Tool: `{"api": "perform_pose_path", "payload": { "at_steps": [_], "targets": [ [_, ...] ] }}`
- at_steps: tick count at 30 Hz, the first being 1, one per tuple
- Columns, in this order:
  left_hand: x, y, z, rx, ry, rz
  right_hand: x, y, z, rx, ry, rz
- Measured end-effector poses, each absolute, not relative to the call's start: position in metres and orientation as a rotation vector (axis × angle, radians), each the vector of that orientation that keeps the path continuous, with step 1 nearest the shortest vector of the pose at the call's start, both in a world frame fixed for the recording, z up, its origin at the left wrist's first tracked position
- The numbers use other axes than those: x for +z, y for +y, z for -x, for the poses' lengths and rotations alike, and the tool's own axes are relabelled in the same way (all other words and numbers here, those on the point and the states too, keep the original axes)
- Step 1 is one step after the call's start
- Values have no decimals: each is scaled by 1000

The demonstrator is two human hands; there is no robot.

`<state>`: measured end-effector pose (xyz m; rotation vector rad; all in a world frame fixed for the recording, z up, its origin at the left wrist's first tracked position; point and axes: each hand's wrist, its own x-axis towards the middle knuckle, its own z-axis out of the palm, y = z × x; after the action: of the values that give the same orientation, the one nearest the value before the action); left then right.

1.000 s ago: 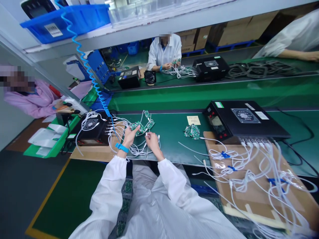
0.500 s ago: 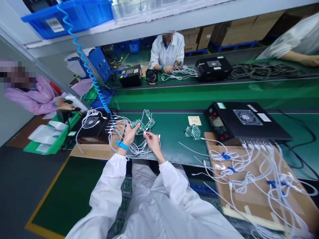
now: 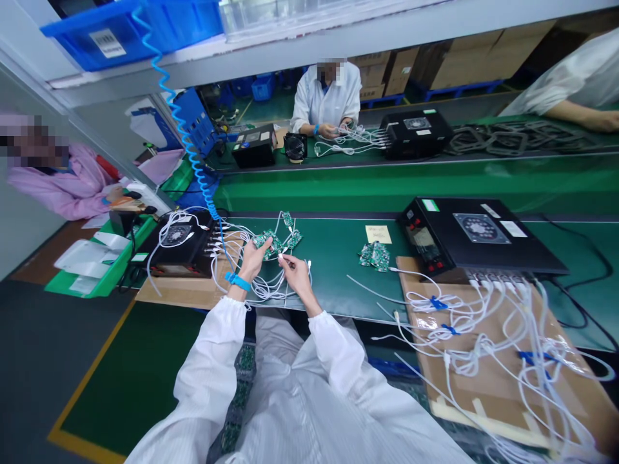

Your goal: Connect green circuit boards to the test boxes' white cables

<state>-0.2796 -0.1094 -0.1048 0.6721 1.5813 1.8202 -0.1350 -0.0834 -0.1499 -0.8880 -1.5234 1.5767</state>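
My left hand, with a blue wrist strap behind it, is closed on a green circuit board at the left of the bench. Close beside it, the fingertips of my right hand pinch a white cable plug. Whether the plug sits in a board or only near one is too small to tell. More small circuit boards lie just past my fingers, with white cables looped beneath both hands. A separate cluster of circuit boards rests on the green bench to the right.
A black box with a fan stands left, its cables running towards my hands. A larger black box stands right, above cardboard strewn with white cables. A blue coiled hose hangs at the left. Co-workers sit across and at left.
My hands, the board and the plug stay almost in place. The blue coiled hose has swung slightly to the right. The co-worker across the bench has shifted their hands a little.
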Motion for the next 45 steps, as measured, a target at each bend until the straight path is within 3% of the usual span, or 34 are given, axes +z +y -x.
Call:
{"api": "perform_pose_path", "payload": {
  "at_steps": [21,45],
  "targets": [
    [-102,-108,277,1849,1553,-695,-153,-83,133,1513,-1572,896],
    [-91,-113,276,1653,1679,-927,-154,-81,129,1514,-1552,842]
  ]
}}
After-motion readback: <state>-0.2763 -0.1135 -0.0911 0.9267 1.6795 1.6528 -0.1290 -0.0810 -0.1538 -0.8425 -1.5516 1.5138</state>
